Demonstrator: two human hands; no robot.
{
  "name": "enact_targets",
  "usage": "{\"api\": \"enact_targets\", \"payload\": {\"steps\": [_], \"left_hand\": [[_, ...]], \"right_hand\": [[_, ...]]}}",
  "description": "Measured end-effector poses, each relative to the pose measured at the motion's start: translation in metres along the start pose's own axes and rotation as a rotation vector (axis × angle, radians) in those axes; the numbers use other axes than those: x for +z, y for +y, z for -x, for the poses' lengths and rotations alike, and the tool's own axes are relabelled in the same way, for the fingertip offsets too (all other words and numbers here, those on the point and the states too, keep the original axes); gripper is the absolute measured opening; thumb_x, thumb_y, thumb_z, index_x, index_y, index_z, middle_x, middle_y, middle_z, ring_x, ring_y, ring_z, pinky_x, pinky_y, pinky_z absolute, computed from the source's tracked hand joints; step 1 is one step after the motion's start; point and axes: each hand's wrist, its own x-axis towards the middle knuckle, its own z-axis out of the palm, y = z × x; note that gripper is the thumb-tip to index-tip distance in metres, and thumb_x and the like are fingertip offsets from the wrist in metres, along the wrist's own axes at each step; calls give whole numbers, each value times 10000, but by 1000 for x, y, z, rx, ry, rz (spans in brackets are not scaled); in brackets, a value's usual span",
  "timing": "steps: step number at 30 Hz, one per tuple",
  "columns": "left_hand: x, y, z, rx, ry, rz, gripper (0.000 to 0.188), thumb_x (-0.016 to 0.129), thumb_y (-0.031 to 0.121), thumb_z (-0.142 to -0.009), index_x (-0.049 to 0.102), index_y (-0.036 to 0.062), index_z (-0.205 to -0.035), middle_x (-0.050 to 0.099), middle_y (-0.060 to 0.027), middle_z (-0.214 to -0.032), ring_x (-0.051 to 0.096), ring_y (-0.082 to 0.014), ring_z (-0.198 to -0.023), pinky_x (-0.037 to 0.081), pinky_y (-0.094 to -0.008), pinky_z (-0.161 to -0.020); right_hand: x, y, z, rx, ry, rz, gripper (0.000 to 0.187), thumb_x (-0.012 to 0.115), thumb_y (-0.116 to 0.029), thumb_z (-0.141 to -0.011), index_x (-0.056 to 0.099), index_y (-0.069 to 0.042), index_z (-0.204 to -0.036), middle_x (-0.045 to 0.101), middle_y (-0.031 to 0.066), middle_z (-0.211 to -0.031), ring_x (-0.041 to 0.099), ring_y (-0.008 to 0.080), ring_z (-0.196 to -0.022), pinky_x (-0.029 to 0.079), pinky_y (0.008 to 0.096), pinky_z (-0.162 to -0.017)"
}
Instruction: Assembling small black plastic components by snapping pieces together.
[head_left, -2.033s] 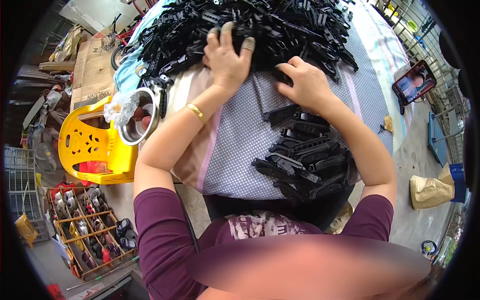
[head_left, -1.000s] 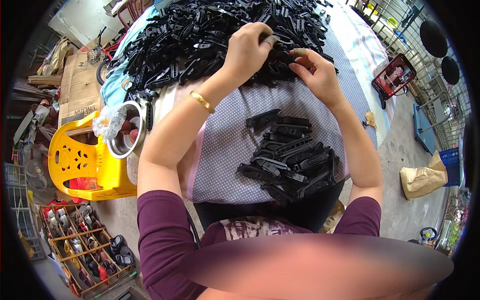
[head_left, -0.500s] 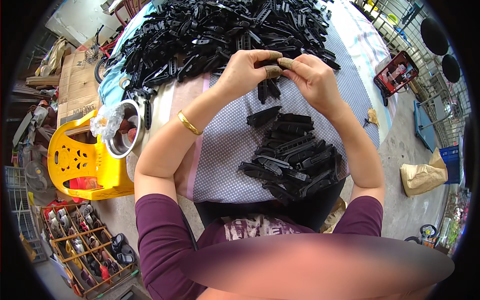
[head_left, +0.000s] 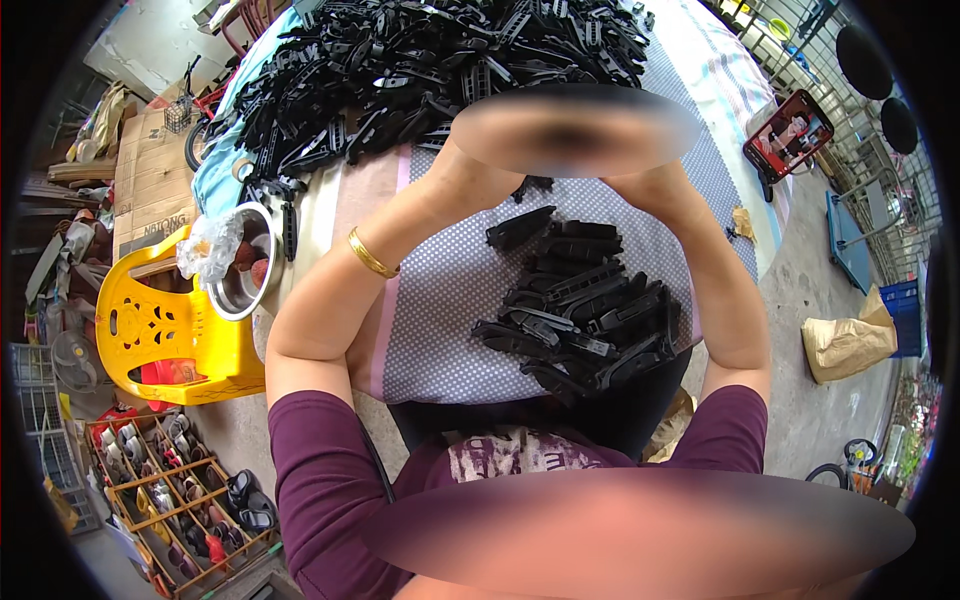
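Observation:
My left hand (head_left: pixel 478 172) and my right hand (head_left: pixel 648 188) are raised close together over the far half of the table. A blurred patch covers the fingers of both, so what they hold, if anything, is hidden. Just below them a small black part (head_left: pixel 538 185) shows on the cloth. Nearer to me lies a small heap of black plastic clip-like parts (head_left: pixel 590 310). Beyond my hands spreads a much larger pile of similar black parts (head_left: pixel 400 75). A gold bangle (head_left: pixel 370 255) is on my left wrist.
A dotted cloth (head_left: pixel 440 340) covers the table. At left stand a yellow chair (head_left: pixel 150 325) and a metal bowl (head_left: pixel 262 285) with a plastic bag. A phone (head_left: pixel 790 132) stands at the right edge. Shoes fill a rack (head_left: pixel 175 500) at lower left; a paper sack (head_left: pixel 850 340) sits at right.
Half a second ago my fingertips showed, brought together with brown coverings on some of them; now blur hides them. My arms have hardly moved, and the small heap looks the same.

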Motion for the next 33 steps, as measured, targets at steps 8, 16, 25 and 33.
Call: {"api": "enact_targets", "payload": {"steps": [8, 16, 25, 33], "left_hand": [[-22, -24, -3, -21, -383, -14, 268, 656, -25, -728, 640, 68, -979, 546, -83, -973, 551, -241, -901, 482, -301, -812], [-11, -28, 4, 189, -355, -473, 330, 684, -11, -633, 635, 75, -948, 549, -75, -1072, 487, -263, -1040, 462, -346, -879], [-9, -29, -3, -663, -15, 716, 228, 578, 166, -898, 587, -21, -1029, 658, -86, -866, 632, -125, -690, 504, -227, -603], [9, -27, 6, -797, 47, 1039, 261, 597, 280, -890, 595, 27, -957, 658, -91, -818, 616, -134, -616, 495, -228, -522]], "right_hand": [[-22, 2, 2, 221, -804, -130, 349, 768, -236, -670, 653, 26, -870, 579, 78, -648, 535, 141, -589, 447, 286, -565], [-26, 12, -1, 306, -446, 240, 312, 720, -317, -740, 660, -17, -805, 639, 94, -719, 619, 218, -675, 485, 314, -620], [-16, 5, 4, 338, -277, 546, 343, 689, -225, -748, 594, -39, -1020, 632, 101, -716, 633, 227, -683, 499, 329, -640], [5, -14, 3, 330, 34, -151, 467, 691, -124, -798, 519, 3, -1213, 642, 29, -714, 562, 44, -643, 433, 177, -590]]}}
